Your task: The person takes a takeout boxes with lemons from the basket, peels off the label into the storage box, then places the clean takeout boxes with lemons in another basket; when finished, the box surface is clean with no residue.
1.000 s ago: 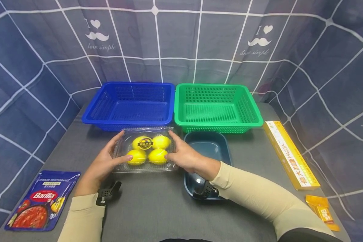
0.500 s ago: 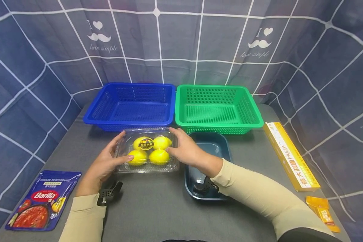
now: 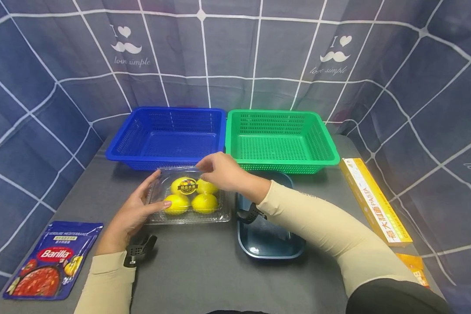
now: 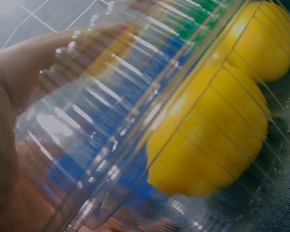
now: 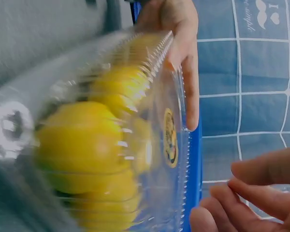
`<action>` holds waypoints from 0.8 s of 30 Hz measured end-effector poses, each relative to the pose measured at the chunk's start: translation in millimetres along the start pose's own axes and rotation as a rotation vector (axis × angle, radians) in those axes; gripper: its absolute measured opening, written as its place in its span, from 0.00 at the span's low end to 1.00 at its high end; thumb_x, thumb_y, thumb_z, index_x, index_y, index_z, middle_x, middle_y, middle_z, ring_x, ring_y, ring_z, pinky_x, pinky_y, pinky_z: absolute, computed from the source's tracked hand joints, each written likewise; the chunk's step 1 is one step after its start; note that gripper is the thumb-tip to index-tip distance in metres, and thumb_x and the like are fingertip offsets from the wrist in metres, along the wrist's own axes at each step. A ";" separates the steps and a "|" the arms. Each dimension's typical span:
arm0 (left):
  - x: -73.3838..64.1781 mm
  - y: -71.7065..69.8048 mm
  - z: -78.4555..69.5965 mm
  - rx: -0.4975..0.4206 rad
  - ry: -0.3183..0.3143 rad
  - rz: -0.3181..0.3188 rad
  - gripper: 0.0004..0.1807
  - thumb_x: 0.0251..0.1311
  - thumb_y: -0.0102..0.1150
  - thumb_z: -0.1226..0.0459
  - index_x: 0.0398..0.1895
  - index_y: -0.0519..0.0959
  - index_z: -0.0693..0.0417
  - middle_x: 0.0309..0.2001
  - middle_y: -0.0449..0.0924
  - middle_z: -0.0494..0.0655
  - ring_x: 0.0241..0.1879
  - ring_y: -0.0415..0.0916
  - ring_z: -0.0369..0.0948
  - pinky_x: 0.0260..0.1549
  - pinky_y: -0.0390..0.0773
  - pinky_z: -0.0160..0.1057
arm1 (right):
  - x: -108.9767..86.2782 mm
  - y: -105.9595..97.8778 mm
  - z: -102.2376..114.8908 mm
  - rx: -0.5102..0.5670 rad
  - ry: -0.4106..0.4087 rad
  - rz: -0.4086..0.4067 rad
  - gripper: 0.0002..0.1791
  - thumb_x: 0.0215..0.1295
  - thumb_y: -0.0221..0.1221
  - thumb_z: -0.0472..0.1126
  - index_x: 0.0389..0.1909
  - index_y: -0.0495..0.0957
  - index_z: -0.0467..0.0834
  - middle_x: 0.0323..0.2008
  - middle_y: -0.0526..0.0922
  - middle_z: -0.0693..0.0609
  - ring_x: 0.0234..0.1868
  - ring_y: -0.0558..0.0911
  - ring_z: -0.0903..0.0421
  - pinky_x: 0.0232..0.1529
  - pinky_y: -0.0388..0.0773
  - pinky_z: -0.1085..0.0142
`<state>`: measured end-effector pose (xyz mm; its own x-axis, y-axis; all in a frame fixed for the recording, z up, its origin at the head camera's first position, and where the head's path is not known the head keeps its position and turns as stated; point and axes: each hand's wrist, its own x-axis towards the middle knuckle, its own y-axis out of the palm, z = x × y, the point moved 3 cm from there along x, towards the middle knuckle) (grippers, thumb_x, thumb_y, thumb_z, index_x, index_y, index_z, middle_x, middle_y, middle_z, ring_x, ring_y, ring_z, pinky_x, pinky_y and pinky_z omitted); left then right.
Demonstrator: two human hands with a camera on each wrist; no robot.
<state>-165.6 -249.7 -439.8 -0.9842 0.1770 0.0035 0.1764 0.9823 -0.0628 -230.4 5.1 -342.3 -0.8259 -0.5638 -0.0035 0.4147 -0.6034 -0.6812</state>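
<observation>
A clear plastic clamshell box [image 3: 190, 218] with a round label holds several lemons [image 3: 205, 203] and stands on the grey table before the blue basket. My left hand [image 3: 131, 213] grips its left end, thumb on the front and fingers along the far side. The left wrist view shows that hand through the ribbed plastic, with a lemon [image 4: 208, 135] inside. Above the box's back right part is my right hand [image 3: 223, 172]. Its fingers [image 5: 227, 198] are loosely bent in the right wrist view, tips close together beside the lid, nothing seen between them.
A blue basket [image 3: 117, 150] and a green basket [image 3: 331, 148] stand side by side behind. A dark blue tray [image 3: 272, 244] lies under my right forearm. At left is a Barilla pouch [image 3: 49, 266]; at right, a pasta box [image 3: 377, 200] and an orange packet [image 3: 414, 264].
My right hand has let go of the box's right end and moved up and left, over the back right of the lid. The left hand and the box stay in place.
</observation>
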 end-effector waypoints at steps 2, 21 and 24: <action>-0.7 -0.5 -0.3 0.003 -0.008 0.000 0.57 0.62 0.70 0.75 0.87 0.47 0.46 0.84 0.40 0.60 0.81 0.38 0.57 0.76 0.43 0.62 | 7.2 3.3 4.9 -0.034 -0.014 0.038 0.17 0.71 0.67 0.33 0.59 0.85 0.38 0.53 0.88 0.47 0.54 0.84 0.54 0.56 0.79 0.68; 0.0 -3.4 0.8 0.043 -0.041 0.000 0.57 0.63 0.72 0.71 0.87 0.47 0.44 0.85 0.38 0.58 0.81 0.38 0.56 0.75 0.47 0.63 | 40.1 29.2 29.7 -0.355 -0.073 0.150 0.07 0.64 0.74 0.37 0.42 0.91 0.44 0.39 0.89 0.57 0.44 0.83 0.59 0.49 0.78 0.69; -0.7 -3.1 0.8 0.040 -0.042 0.001 0.57 0.63 0.72 0.72 0.87 0.46 0.45 0.85 0.38 0.58 0.81 0.38 0.55 0.75 0.47 0.62 | 44.3 32.4 28.6 -0.386 -0.071 0.179 0.12 0.62 0.75 0.37 0.24 0.83 0.47 0.22 0.78 0.60 0.32 0.75 0.61 0.40 0.73 0.71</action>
<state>-165.5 -253.0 -440.4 -0.9840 0.1740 -0.0383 0.1771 0.9788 -0.1028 -242.6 -55.5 -343.6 -0.7199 -0.6860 -0.1054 0.3647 -0.2448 -0.8984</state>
